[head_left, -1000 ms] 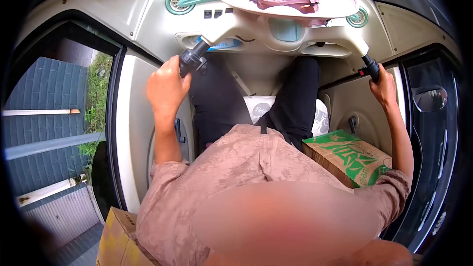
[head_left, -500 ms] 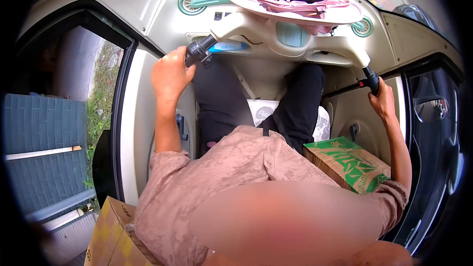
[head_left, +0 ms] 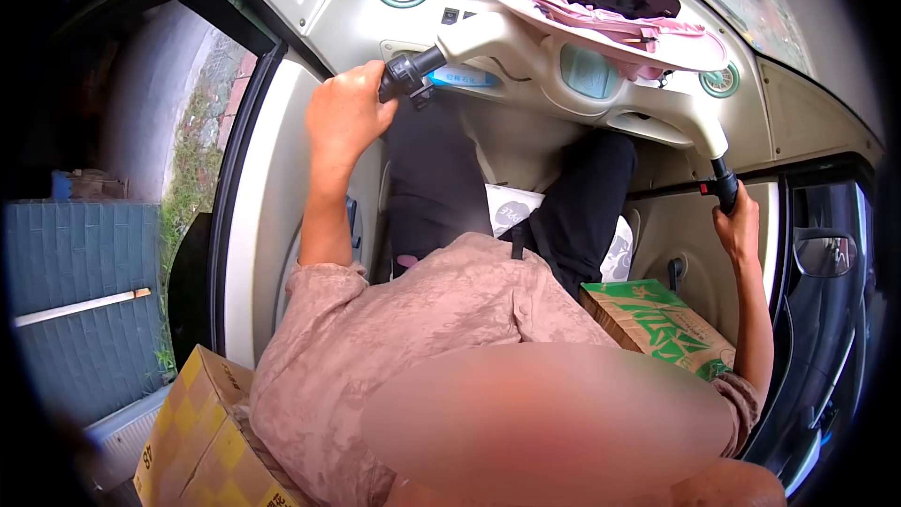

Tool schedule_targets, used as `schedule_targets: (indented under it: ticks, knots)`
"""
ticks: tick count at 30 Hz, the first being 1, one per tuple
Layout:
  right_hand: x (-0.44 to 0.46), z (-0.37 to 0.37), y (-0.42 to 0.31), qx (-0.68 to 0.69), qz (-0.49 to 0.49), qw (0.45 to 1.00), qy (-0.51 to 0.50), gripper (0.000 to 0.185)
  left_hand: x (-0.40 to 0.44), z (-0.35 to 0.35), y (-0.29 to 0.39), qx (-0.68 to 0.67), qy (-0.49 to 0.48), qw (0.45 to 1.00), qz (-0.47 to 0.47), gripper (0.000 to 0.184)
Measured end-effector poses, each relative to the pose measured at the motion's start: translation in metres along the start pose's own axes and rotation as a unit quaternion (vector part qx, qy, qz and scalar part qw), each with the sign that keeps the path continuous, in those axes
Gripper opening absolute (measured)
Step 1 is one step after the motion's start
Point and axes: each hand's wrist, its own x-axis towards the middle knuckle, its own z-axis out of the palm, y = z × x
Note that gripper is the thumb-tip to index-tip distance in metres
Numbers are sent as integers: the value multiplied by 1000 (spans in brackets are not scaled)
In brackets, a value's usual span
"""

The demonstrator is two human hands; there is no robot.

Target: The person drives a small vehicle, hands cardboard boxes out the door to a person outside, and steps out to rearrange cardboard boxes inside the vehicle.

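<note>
One cream plastic handlebar [head_left: 554, 94] lay crosswise ahead, right end slanted nearer me, fingers of my left hand [head_left: 349, 113] and right hand [head_left: 739, 222] curled round black cylindrical grips [head_left: 404, 75].

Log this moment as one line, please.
left grip: holding handlebar, left end | right grip: holding handlebar, right end | green-printed box: on the right | yellow-checked box: on the left

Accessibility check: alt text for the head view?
Left hand and right hand grip a pale handlebar in a vehicle cabin. Pink cloth lies beyond it; a green-printed box sits at right, a yellow box at lower left.
</note>
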Motion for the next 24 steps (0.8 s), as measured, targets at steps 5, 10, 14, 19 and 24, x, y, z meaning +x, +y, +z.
schedule_targets:
  ticks: [5,10,14,19,24]
  knots:
    - [0,-1,-8,16,29,999,-23,39,2,-1,0,-2,12,1000,-2,23]
    - [-3,-2,-9,21,4,1000,-3,36,3,-2,1,0,8,1000,2,24]
    - [-4,-4,-13,31,23,999,-10,36,3,-5,2,7,21,1000,14,26]
    - [-5,-17,-25,-43,9,999,-25,43,1,-2,0,-21,4,1000,9,32]
    - [7,-79,-34,-217,4,954,-207,60,2,-21,-7,-112,42,986,112,66]
